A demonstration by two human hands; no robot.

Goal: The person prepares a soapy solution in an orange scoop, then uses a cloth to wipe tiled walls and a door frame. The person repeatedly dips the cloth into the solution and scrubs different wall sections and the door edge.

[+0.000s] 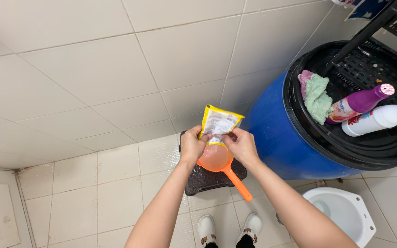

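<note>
Right now both my forearms reach up from the bottom edge toward the middle of the frame, converging over a dark woven stool [207,180] on the tiled floor. My left hand [192,146] is curled, its fingers [195,133] pinched shut on the lower left edge of a yellow-rimmed sachet [218,123]. My right hand [241,144] mirrors it from the other side, fingers [233,134] closed on the sachet's lower right edge, wrist bent slightly inward.

The sachet sits just above centre frame, its long axis running roughly bottom to top and leaning a little to the right, its pale printed face toward me and its lower end between my hands, right over an orange plastic dipper [215,157]. The dipper's bowl lies below and between my hands, over the stool; whether either hand supports it I cannot tell. Its handle [237,183] points down and to the right, toward my white sandals at the bottom edge.

At the right stands a blue drum [276,138] with a black lid carrying a green and pink cloth [316,97], a purple bottle [361,102] and a white bottle [377,119] lying on their sides.
</note>
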